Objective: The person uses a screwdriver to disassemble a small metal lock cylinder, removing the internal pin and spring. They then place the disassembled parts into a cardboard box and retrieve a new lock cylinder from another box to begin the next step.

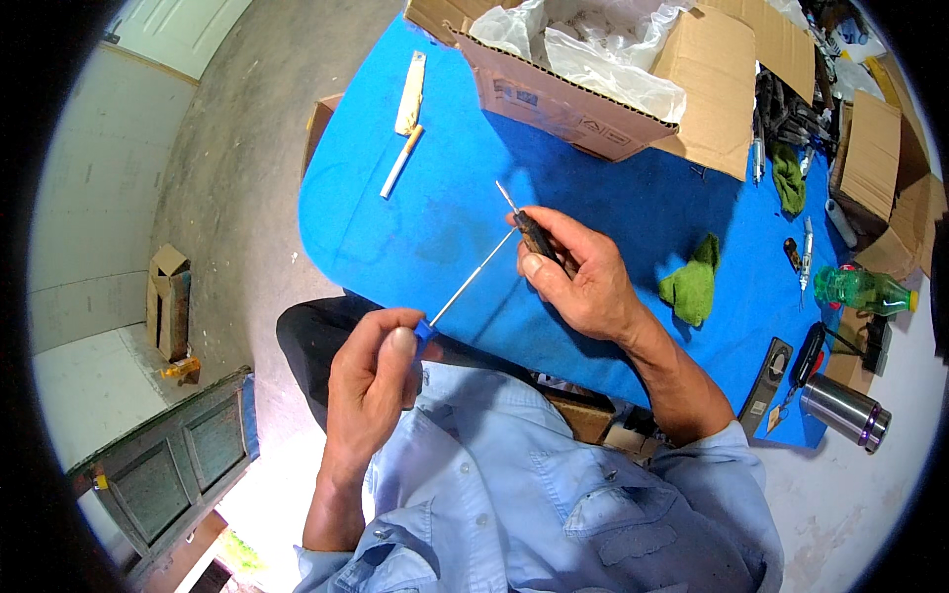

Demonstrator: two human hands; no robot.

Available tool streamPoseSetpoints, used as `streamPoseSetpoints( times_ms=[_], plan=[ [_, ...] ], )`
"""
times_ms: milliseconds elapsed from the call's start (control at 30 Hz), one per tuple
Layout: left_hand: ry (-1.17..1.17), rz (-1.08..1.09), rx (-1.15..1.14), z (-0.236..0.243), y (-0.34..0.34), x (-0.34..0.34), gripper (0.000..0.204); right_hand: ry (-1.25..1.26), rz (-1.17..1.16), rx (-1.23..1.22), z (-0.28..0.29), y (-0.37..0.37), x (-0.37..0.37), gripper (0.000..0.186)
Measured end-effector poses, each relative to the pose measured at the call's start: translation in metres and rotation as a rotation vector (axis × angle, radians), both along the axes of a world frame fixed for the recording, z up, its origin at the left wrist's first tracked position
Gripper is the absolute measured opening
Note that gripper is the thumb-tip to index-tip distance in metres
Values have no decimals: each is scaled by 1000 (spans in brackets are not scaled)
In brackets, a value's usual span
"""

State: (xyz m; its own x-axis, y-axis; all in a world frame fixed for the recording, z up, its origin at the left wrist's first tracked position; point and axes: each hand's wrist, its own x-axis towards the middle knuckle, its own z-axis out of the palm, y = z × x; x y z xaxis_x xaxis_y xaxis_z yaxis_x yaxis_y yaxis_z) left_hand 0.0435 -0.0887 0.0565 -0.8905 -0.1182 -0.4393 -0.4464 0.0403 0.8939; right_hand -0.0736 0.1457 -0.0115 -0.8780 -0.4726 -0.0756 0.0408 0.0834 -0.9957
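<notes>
My left hand (374, 381) grips the blue handle of a thin screwdriver (473, 275), whose metal shaft points up and to the right. Its tip meets a small dark tool (537, 237) with a thin metal blade sticking out at the top. My right hand (583, 277) is closed around that dark tool, thumb on its side. Both hands hover over the near edge of the blue table (435, 217).
An open cardboard box (593, 109) with clear plastic inside stands at the far side. Two white sticks (405, 128) lie at the far left. Green cloths (692, 287), a green bottle (862, 290), a steel cup (845, 410), tools and further boxes crowd the right.
</notes>
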Motion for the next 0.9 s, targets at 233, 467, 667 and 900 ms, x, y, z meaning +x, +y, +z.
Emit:
streamPoseSetpoints(
  times_ms=[233, 467, 667, 900],
  plan=[
    [235, -44, -251, -15, 1, 4, 25, 15, -3, 21, -2, 0, 0, 39],
    [51, 6, -84, -5, 2, 2, 26, -4, -13, 14, -1, 0, 0, 40],
    [4, -34, -32, -6, -5, 0, 31, -10, -10, 1, -2, 0, 0, 40],
    [155, 4, -163, -17, 1, 3, 27, 1, -6, 24, -1, 1, -1, 39]
  ],
)
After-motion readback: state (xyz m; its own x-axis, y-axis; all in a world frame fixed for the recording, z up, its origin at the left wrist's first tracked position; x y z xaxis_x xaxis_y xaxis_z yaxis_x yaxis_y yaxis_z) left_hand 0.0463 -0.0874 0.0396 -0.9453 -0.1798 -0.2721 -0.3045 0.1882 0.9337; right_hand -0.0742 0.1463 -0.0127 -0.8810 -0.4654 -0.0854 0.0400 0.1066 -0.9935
